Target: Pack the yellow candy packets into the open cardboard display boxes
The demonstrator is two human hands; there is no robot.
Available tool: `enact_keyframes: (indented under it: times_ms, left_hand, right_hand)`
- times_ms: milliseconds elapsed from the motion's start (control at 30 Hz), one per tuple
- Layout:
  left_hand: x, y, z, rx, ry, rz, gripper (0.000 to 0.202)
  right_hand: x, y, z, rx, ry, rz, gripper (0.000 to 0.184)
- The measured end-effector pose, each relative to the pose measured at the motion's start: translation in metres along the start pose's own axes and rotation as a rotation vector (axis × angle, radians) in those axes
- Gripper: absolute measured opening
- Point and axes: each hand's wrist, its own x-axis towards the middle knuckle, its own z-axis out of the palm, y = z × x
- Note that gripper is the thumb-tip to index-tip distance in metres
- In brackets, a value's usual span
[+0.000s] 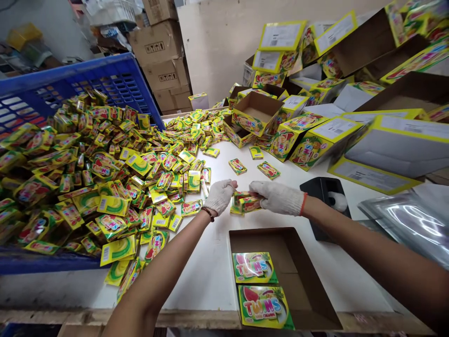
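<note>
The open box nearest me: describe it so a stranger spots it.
At the white table's near edge, below the left hand and right hand holding a packet stack, lies a shallow brown box. Unlike the yellow boxes heaped far right, it holds just two flat Twins packets.

White knit gloves cover my left hand (220,195) and right hand (277,197); red trim edges the right cuff; a dark bracelet (208,214) rings my left wrist.
</note>
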Motion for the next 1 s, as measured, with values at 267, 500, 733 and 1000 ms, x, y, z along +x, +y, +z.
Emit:
enact_keyframes:
  times_ms: [267, 500, 733, 1000]
  left_hand:
    - [0.005, -0.007, 0.05, 0.098, -0.066, -0.238, 0.07]
    - [0.011, -0.002, 0.038, 0.0, -0.255, -0.117, 0.032]
    - [-0.046, -0.041, -0.004, 0.316, -0.096, -0.24, 0.033]
    - [-0.051, -0.105, -0.044, 0.487, -0.045, -0.265, 0.023]
  right_hand:
    - [-0.012, 0.042, 0.036, -0.159, -0.289, 0.331, 0.044]
    - [-0.009, 0.021, 0.027, -0.234, 0.008, -0.118, 0.036]
    - [0.015, 0.002, 0.041, -0.184, -0.192, -0.101, 0.042]
    - [0.034, -0.002, 0.044, -0.061, -0.197, -0.15, 0.03]
